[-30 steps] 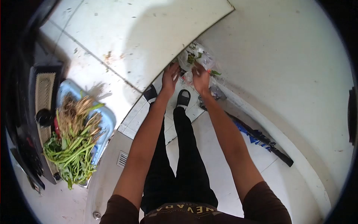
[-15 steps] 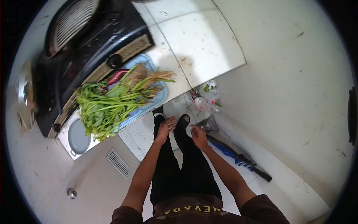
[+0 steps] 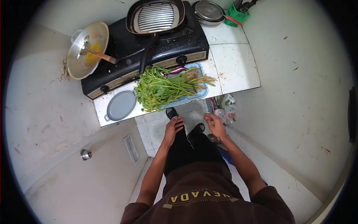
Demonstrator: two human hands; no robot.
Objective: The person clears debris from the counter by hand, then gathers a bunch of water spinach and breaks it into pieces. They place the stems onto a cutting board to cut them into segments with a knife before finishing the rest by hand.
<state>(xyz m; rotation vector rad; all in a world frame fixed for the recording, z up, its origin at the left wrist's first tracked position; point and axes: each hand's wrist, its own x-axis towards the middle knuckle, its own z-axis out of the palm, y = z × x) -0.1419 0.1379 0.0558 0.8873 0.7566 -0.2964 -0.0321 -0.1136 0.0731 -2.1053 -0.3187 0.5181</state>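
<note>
My left hand (image 3: 173, 129) hangs in front of my legs with its fingers apart and nothing in them. To the right, my right hand (image 3: 215, 125) hovers over the floor, its fingers curled loosely and apart, holding nothing. Beyond both hands, leafy green stalks with roots (image 3: 164, 89) lie across a light blue tray (image 3: 202, 94) at the counter's edge. Partly covered by the stalks is a red-handled item (image 3: 178, 70). A grey oval plate (image 3: 121, 105) rests left of the greens.
A black stove (image 3: 130, 59) carries a grill pan (image 3: 155, 18) and a tilted wok (image 3: 88, 50) with a wooden-handled utensil. A strainer (image 3: 209, 12) and a green basket (image 3: 236, 15) stand at the back right. Plastic bags (image 3: 226, 114) lie below the counter, near my right hand.
The view has turned and shifted, bringing the whole stove, strainer and green basket into sight. My feet have changed position on the floor. Both hands remain empty.
</note>
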